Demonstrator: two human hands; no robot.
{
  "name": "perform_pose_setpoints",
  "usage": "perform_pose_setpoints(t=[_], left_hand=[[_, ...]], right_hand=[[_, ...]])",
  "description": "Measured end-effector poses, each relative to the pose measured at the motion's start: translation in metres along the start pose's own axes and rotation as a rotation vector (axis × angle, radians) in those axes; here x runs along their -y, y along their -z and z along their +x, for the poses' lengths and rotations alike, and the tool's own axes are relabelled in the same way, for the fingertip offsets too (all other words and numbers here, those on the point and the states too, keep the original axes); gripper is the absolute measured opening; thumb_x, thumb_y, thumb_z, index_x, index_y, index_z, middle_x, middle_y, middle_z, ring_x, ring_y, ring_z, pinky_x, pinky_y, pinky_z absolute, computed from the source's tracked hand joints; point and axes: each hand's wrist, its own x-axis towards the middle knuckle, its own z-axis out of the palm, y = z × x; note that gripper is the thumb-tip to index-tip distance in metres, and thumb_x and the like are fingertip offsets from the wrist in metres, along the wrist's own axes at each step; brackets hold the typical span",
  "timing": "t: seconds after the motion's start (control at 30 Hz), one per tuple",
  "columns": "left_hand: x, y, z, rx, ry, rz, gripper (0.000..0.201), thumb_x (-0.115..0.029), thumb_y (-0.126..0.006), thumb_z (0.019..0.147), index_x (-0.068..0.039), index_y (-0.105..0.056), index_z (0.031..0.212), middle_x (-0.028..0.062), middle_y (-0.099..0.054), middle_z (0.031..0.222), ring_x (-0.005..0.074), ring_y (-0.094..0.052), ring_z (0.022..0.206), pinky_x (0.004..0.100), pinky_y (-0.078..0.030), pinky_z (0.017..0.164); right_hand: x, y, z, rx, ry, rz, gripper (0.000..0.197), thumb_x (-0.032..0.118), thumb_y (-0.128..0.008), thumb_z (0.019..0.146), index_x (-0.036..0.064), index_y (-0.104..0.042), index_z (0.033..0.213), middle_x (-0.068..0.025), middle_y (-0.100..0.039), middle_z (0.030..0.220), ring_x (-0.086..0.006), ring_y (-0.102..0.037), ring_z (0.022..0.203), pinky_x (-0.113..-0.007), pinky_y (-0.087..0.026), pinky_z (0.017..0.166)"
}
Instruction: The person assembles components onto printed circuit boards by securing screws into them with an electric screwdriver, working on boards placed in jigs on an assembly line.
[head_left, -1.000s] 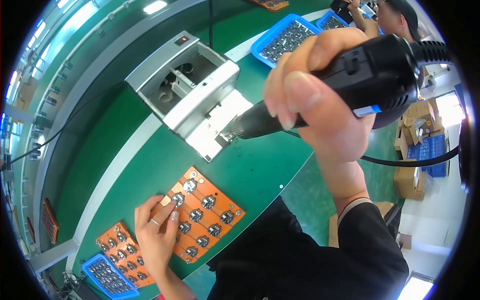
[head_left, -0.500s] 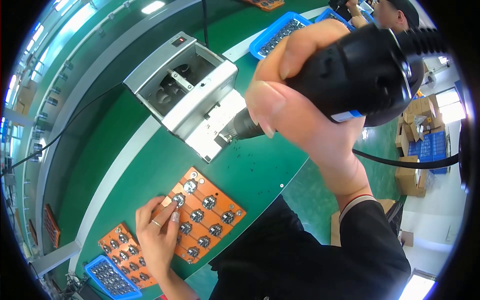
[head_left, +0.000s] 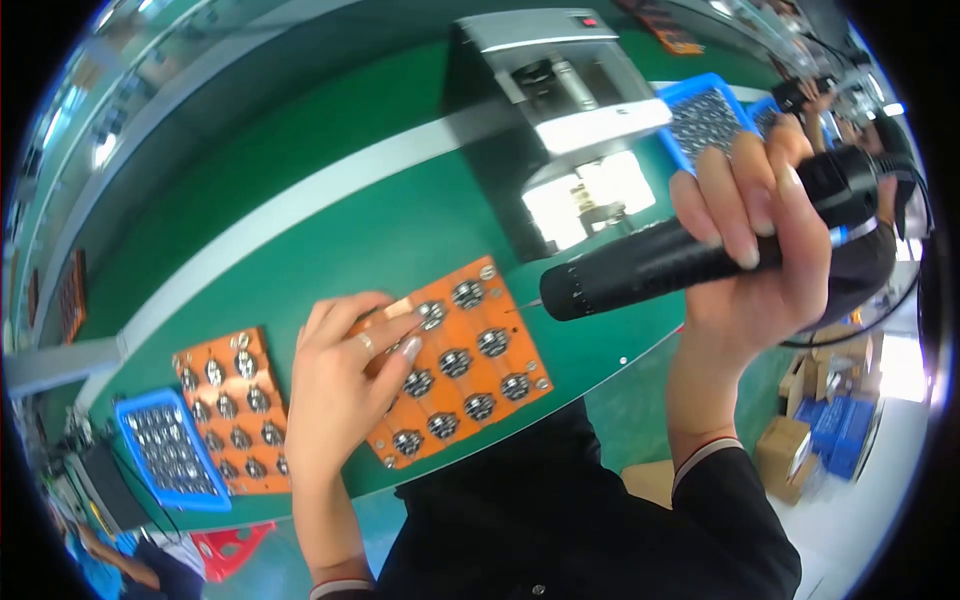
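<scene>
A black electric screwdriver (head_left: 640,268) is in my right hand (head_left: 755,240), fingers wrapped round its body. Its thin bit points left, with the tip over the right edge of an orange fixture board (head_left: 468,385). Small round metal-and-black parts (head_left: 455,362) sit in rows on that board. My left hand (head_left: 345,375) lies at the board's upper left side, thumb and fingers apart. Its index fingertip touches or nearly touches one round part (head_left: 430,316). Whether the bit touches anything is too blurred to tell.
A grey and black screw feeder (head_left: 560,130) stands beyond the board. Left are another orange board (head_left: 262,375) with parts and a blue tray (head_left: 205,490) of parts. A blue bin (head_left: 690,92) stands at the back right. The green table (head_left: 290,270) has a curved front edge.
The screwdriver has come away from the screw feeder, towards the orange board. The view has turned, so the feeder now appears farther right. My left hand remains at the board.
</scene>
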Motion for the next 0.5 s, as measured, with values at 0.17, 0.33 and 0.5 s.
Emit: perform_pose_setpoints(t=[0.17, 0.33, 0.5], left_hand=[[0.006, -0.001, -0.003, -0.020, -0.003, -0.054, 0.025, -0.005, -0.073, 0.081, -0.007, -0.078, 0.105, 0.0095, -0.068, 0.113, 0.0265, -0.061, 0.102, 0.0356, -0.053, 0.083], [0.009, -0.002, -0.005, -0.039, -0.012, -0.057, 0.025, -0.005, -0.075, 0.080, -0.007, -0.079, 0.104, 0.0090, -0.068, 0.113, 0.0264, -0.061, 0.102, 0.0363, -0.053, 0.083], [0.010, -0.001, -0.007, -0.051, -0.027, -0.034, 0.024, -0.008, -0.077, 0.078, -0.008, -0.079, 0.102, 0.0074, -0.068, 0.114, 0.0264, -0.061, 0.103, 0.0384, -0.051, 0.088]], right_hand=[[-0.044, -0.048, -0.015, 0.076, 0.014, -0.147, 0.017, 0.008, -0.058, 0.092, 0.0063, -0.045, 0.103, -0.0010, -0.045, 0.076, -0.0091, -0.046, 0.057, -0.028, -0.040, 0.056], [-0.060, -0.048, -0.015, 0.173, -0.002, -0.233, 0.021, 0.005, -0.057, 0.090, 0.0070, -0.046, 0.108, -0.0034, -0.051, 0.078, -0.0116, -0.051, 0.058, -0.030, -0.043, 0.056], [-0.067, -0.050, -0.013, 0.204, -0.036, -0.222, 0.021, 0.004, -0.056, 0.090, 0.0070, -0.046, 0.108, -0.0034, -0.051, 0.078, -0.0117, -0.051, 0.058, -0.030, -0.043, 0.056]])
